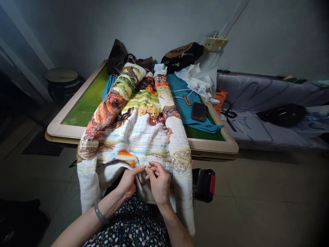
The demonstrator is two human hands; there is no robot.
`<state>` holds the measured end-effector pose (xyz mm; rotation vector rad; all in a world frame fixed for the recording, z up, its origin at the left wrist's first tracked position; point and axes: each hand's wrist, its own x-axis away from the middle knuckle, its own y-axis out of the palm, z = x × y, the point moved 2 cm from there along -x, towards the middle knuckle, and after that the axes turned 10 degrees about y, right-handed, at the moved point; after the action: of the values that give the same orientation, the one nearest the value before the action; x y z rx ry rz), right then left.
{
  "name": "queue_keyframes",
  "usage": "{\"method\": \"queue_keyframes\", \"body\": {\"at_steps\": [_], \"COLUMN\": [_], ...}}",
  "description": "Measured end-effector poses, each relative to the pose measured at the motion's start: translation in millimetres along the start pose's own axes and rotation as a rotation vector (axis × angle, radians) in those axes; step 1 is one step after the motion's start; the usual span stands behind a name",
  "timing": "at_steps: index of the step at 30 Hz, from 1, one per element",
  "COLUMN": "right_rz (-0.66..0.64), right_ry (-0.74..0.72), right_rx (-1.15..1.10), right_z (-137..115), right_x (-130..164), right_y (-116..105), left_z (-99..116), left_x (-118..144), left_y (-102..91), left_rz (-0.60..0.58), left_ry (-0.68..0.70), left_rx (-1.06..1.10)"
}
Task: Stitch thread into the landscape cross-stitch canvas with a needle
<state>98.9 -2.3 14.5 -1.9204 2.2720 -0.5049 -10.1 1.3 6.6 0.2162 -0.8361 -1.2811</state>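
Observation:
A large piece of cross-stitch fabric (144,137), white with printed grid lines and coloured stitching, drapes from the table toward my lap. Its two sides are rolled into thick tubes, the left roll (110,106) and the right roll (177,137). Near its lower middle, just below an orange stitched patch (125,153), my left hand (131,180) is closed on a fold of the cloth, thumb on top. Against it, my right hand (158,180) pinches with thumb and forefinger at the same spot. Whatever lies between those fingertips is too small to make out.
Beneath the fabric stands a green-topped table (82,106) with a pale rim. A teal cloth (180,99), a phone (198,112), a crumpled plastic bag (203,80) and a dark bag (182,56) lie on it. A stool (61,76) is at left, a covered couch (257,123) at right.

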Motion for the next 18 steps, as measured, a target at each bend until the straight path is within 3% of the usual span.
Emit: {"method": "queue_keyframes", "body": {"at_steps": [5,8,12,16,18], "right_rz": [-0.045,0.024,0.071,-0.2,-0.217], "right_ry": [-0.179,-0.236,-0.152,0.087,0.094], "right_rx": [0.501,0.524,0.09,-0.609,-0.816], "right_z": [-16.3,-27.0,-35.1,-37.9,-40.4], "right_x": [-5.9,-5.8,-8.6,-17.5,-21.3], "right_y": [-6.5,-12.5,-24.2,-33.6,-40.3], "left_z": [-0.3,1.6,3.2,2.4,2.0], "left_x": [0.0,0.0,-0.6,-2.7,-3.4], "left_y": [-4.6,-3.2,-1.8,-4.5,-5.5], "left_rz": [-0.016,-0.049,-0.064,-0.055,-0.048], "left_ry": [0.044,0.08,0.098,0.117,0.129], "left_rx": [-0.034,-0.026,-0.02,-0.038,-0.026]}}
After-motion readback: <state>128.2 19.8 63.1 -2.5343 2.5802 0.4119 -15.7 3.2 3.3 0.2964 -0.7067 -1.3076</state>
